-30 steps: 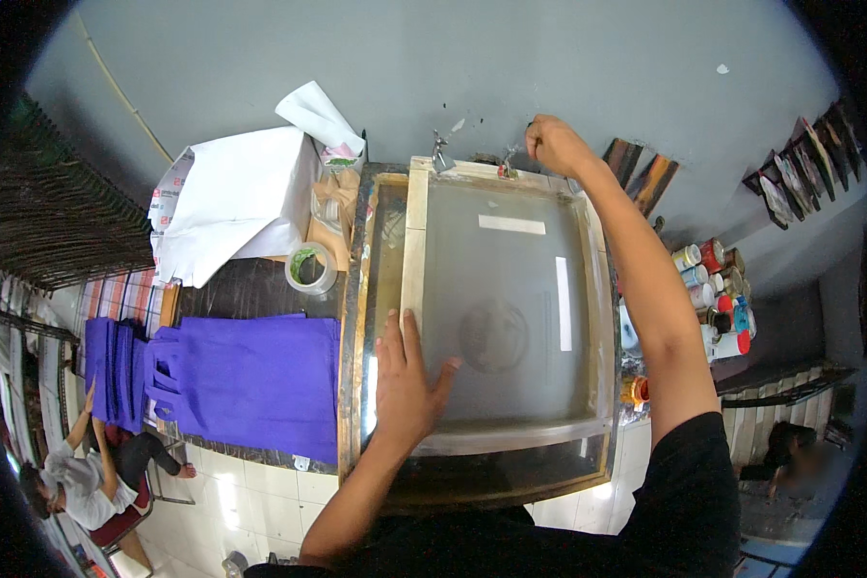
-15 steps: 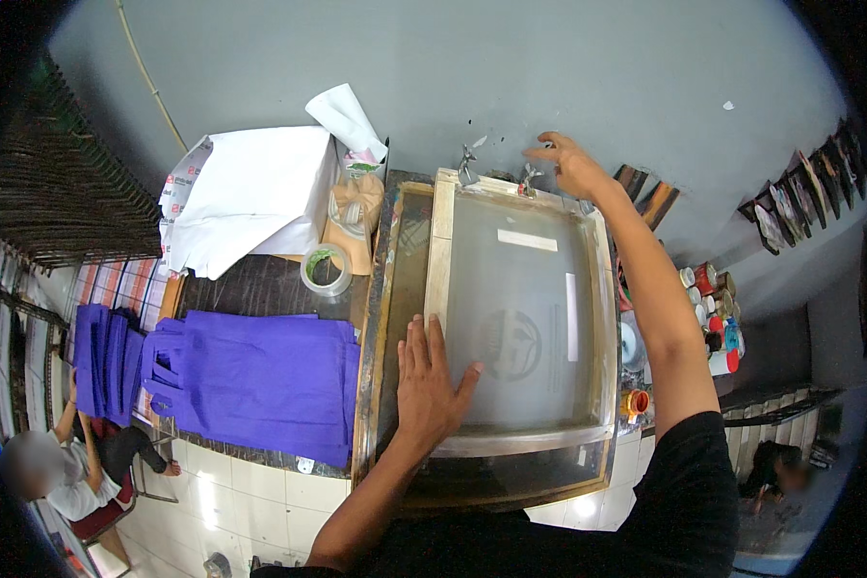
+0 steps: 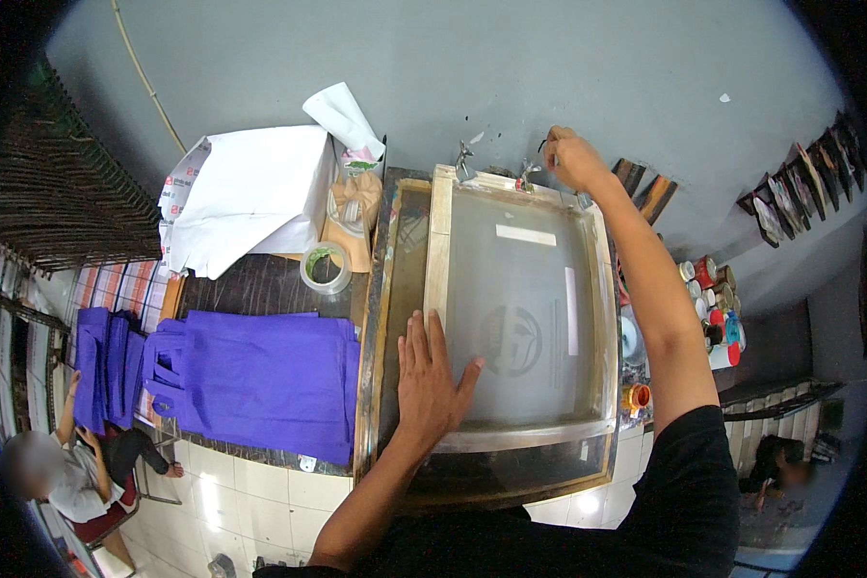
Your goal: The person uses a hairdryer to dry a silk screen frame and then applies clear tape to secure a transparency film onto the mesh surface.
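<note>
A silk screen frame (image 3: 437,246) with pale mesh and a round printed emblem lies on the wooden printing table (image 3: 395,318). My left hand (image 3: 429,380) rests flat on the frame's left side, fingers stretched and thumb out over the mesh. At the far edge, my right hand (image 3: 573,161) is closed beside the right metal hinge clamp (image 3: 528,174). A small dark tip shows at its fingers; what it is I cannot make out. The left hinge clamp (image 3: 464,162) stands at the frame's far left corner.
Left of the frame lie a stack of purple cloth bags (image 3: 260,376), a clear tape roll (image 3: 325,268) and a white-covered box (image 3: 260,188). Jars and bottles (image 3: 713,299) stand at the right, near an open orange jar (image 3: 636,397). Another person (image 3: 67,477) sits far left, holding purple bags.
My right hand has curled its fingers, which were stretched out to the left before, and shifted slightly. My left hand stays on the frame.
</note>
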Tool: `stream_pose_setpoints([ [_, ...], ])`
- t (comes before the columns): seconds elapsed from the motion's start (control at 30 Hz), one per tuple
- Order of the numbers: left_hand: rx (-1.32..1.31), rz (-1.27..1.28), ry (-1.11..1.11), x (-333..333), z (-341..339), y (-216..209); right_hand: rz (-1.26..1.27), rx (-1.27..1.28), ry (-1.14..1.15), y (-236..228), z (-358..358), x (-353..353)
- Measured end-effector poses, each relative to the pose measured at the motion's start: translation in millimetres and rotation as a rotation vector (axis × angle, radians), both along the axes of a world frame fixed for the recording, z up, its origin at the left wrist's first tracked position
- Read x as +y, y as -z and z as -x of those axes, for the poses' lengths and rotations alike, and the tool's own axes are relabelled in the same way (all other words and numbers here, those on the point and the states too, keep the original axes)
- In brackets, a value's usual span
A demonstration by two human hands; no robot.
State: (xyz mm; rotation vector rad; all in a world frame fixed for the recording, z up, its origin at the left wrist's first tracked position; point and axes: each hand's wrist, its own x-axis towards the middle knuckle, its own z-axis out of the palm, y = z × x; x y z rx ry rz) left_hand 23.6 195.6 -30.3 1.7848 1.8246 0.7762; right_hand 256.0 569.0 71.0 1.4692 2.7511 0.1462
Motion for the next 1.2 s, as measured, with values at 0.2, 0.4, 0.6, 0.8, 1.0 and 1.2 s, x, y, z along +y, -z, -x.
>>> stream_pose_setpoints([
  [0.2,-0.014,-0.002,-0.002,1,-1,-1,0.114,0.063,0.053,-2,-3,1],
  [0.4,-0.026,-0.019,-0.008,0,0,0,0.005,0.016,0.058,-1,17,-10],
  [0.6,-0.022,-0.017,-0.007,1,0,0,-0.122,-0.297,-0.177,11,8,4],
  [0.8,-0.019,-0.021,-0.013,1,-3,1,-0.115,-0.099,0.286,46,29,4],
  [1.0,-0.028,-0.028,-0.039,0,5,6,0.436,0.195,0.551,-12,57,1],
  [1.2,-0.033,-0.037,-0.028,1,0,2,0.027,-0.154,0.105,19,24,-3],
])
